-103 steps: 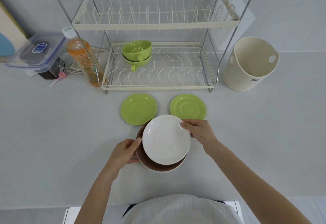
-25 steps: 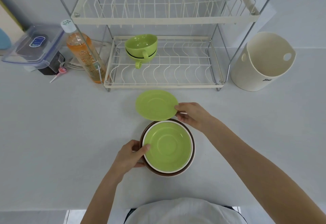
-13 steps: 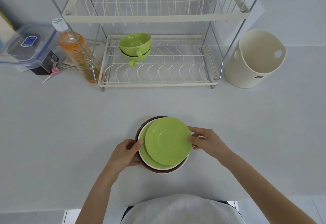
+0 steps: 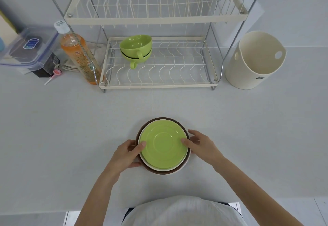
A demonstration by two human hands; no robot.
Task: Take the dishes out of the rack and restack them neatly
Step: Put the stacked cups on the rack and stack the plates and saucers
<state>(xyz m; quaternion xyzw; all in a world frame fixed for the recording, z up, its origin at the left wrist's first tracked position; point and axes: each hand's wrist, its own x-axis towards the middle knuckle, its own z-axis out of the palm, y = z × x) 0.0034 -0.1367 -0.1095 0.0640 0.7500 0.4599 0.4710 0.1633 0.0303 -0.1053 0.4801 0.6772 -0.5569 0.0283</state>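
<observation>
**Both hands holding the saucer stack**

The left hand (image 4: 124, 155) and right hand (image 4: 201, 145) are gripping the stack's opposite rims, thumbs pressing on the top green saucer (image 4: 164, 145); it is sitting on the grey counter (image 4: 71, 128); 2 green cups (image 4: 136, 49) are nesting in the rack (image 4: 156, 85); the cream tub's (image 4: 255, 60) logo is unreadable.

Two green cups (image 4: 136, 48), one green saucer (image 4: 164, 148) showing, one rack (image 4: 156, 19), one bottle (image 4: 78, 53), one bucket (image 4: 255, 60).
</observation>
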